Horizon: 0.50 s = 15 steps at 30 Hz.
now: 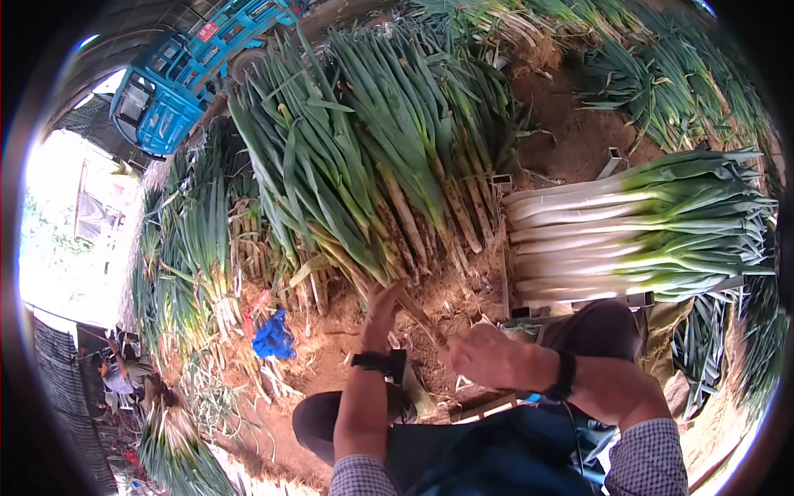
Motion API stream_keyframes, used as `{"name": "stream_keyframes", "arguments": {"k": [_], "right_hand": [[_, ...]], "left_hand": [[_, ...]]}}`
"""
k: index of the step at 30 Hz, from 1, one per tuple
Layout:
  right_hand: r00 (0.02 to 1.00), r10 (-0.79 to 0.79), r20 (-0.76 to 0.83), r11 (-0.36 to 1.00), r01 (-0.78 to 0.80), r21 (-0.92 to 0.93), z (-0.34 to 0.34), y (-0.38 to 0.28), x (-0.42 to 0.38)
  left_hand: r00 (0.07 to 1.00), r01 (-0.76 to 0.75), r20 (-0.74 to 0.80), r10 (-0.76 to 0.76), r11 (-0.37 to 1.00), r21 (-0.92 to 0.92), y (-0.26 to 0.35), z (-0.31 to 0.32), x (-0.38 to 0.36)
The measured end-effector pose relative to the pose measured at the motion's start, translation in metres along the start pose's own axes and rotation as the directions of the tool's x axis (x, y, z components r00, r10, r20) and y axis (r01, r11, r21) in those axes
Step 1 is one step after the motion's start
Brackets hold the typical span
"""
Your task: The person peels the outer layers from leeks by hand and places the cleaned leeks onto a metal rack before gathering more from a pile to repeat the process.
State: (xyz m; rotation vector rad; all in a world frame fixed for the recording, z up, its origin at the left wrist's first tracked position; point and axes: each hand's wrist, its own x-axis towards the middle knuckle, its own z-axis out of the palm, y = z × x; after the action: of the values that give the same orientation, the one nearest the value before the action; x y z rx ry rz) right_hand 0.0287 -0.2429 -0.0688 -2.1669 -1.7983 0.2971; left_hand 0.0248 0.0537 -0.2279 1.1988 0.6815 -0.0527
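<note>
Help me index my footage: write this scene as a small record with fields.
left hand: closed around a soiled leek stalk
right hand: at the stalk's lower end
ahead: soiled leeks, leafy, bunched together
to the right: pale-stalked leeks, laid side by side
left of centre: blue cloth
background: blue vehicle

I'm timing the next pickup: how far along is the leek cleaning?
Apparently partway. Done: the row of white-stemmed leeks on the right, lying side by side, looks cleaned. In hand: one brownish stalk, held by the left hand and right hand. Left: the large pile of soil-stained leeks ahead; too many overlap to count.
</note>
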Motion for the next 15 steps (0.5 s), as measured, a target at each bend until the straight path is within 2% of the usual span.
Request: {"name": "stream_keyframes", "arguments": {"k": [2, 5, 6, 8, 9, 11, 12, 13, 14, 15], "right_hand": [[0.981, 0.064, 0.184, 0.998, -0.066, 0.001, -0.007, 0.005, 0.012], [0.988, 0.138, 0.065, 0.987, -0.142, 0.068, -0.011, 0.016, 0.018], [0.98, 0.194, -0.035, 0.971, -0.187, 0.148, -0.013, 0.015, 0.02], [0.922, 0.325, -0.212, 0.915, -0.249, 0.318, -0.013, 0.016, 0.023], [0.924, 0.362, -0.127, 0.86, -0.278, 0.427, 0.002, 0.021, 0.029], [0.954, 0.292, 0.074, 0.596, -0.242, 0.766, 0.006, 0.007, 0.032], [0.967, 0.248, 0.062, 0.426, -0.166, 0.889, -0.011, -0.015, 0.031], [0.978, 0.203, 0.05, 0.229, -0.097, 0.968, -0.029, -0.037, 0.03], [0.967, 0.242, 0.079, 0.26, -0.143, 0.955, -0.032, -0.046, 0.033], [0.956, 0.277, 0.101, 0.281, -0.181, 0.942, -0.029, -0.05, 0.033]], "left_hand": [[0.994, -0.002, 0.112, 0.016, 0.993, -0.121, 0.023, 0.007, -0.02], [0.96, 0.036, 0.278, 0.029, 0.974, -0.224, 0.058, 0.009, -0.053], [0.948, 0.028, 0.315, 0.045, 0.974, -0.225, 0.078, 0.021, -0.076], [0.952, -0.054, 0.28, 0.124, 0.968, -0.245, 0.09, 0.035, -0.102], [0.943, -0.078, 0.294, 0.158, 0.961, -0.266, 0.09, 0.033, -0.107], [0.852, -0.108, 0.466, 0.238, 0.951, -0.288, 0.098, 0.046, -0.134], [0.797, -0.137, 0.531, 0.289, 0.942, -0.307, 0.101, 0.049, -0.146], [0.818, -0.133, 0.497, 0.29, 0.936, -0.327, 0.092, 0.047, -0.147], [0.908, -0.074, 0.366, 0.206, 0.936, -0.344, 0.11, 0.06, -0.185], [0.902, -0.116, 0.338, 0.268, 0.905, -0.41, 0.099, 0.051, -0.167]]}}
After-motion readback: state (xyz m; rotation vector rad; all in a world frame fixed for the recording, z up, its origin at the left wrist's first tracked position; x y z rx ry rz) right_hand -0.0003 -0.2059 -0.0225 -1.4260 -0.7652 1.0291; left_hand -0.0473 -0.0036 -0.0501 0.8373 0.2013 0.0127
